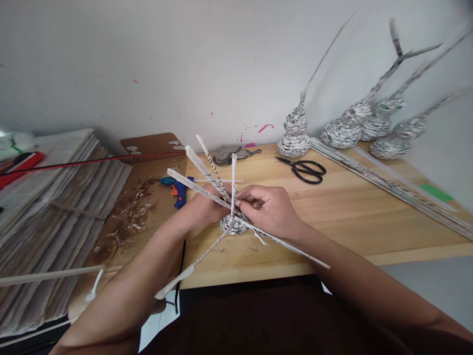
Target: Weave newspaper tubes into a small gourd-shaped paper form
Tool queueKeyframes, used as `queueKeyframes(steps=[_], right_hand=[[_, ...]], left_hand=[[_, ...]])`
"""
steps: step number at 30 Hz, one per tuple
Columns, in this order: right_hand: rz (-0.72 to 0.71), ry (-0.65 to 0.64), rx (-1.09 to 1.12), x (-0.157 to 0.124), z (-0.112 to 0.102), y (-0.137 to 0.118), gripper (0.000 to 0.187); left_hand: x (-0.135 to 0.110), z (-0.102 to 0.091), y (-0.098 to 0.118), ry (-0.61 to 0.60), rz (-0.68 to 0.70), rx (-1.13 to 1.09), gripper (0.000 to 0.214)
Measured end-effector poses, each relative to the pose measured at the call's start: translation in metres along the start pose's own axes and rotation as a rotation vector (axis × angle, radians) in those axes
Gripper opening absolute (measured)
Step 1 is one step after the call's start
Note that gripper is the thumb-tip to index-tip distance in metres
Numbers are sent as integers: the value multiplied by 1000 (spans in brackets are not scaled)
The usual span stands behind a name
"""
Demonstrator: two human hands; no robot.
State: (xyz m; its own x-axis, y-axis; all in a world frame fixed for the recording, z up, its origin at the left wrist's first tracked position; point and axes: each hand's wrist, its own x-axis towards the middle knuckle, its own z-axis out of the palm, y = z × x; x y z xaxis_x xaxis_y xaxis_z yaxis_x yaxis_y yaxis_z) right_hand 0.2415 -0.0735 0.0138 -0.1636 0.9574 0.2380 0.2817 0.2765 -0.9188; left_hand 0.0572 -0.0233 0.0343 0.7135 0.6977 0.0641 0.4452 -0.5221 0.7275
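Observation:
A small woven piece of rolled newspaper point(233, 227) rests on the wooden table, with several paper tubes point(207, 167) sticking out of it in all directions. Around its far left side curls my left hand point(211, 206), gripping it; the fingers are partly hidden behind the tubes. My right hand point(271, 208) is closed at its upper right, thumb and forefinger pinching a paper tube close to the weave. One tube point(291, 246) runs out below the right hand. Another tube point(177, 281) with a flattened white end points towards me, past the table edge.
Black scissors point(308, 170) and a grey glove-like cloth point(231, 154) lie farther back. A blue glue gun point(180, 191) is at left, by stacked newspaper point(55, 217). Gourd-shaped woven pieces point(294, 133) stand along the wall. Long paper tubes point(391, 185) lie at right.

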Motion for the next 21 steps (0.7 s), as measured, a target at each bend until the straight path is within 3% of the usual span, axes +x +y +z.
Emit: queueKeyframes(steps=[4, 11, 17, 21], right_hand=[[-42, -6, -33, 0, 1, -1, 13], [72, -44, 142, 3, 2, 2, 12], [-55, -2, 55, 1, 4, 3, 9], [-51, 12, 215, 5, -3, 3, 14]], left_hand=[[1, -1, -7, -45, -9, -18, 11], [1, 0, -12, -91, -15, -164, 19], [1, 2, -6, -55, 16, -66, 12], [-4, 5, -4, 36, 67, -160, 8]])
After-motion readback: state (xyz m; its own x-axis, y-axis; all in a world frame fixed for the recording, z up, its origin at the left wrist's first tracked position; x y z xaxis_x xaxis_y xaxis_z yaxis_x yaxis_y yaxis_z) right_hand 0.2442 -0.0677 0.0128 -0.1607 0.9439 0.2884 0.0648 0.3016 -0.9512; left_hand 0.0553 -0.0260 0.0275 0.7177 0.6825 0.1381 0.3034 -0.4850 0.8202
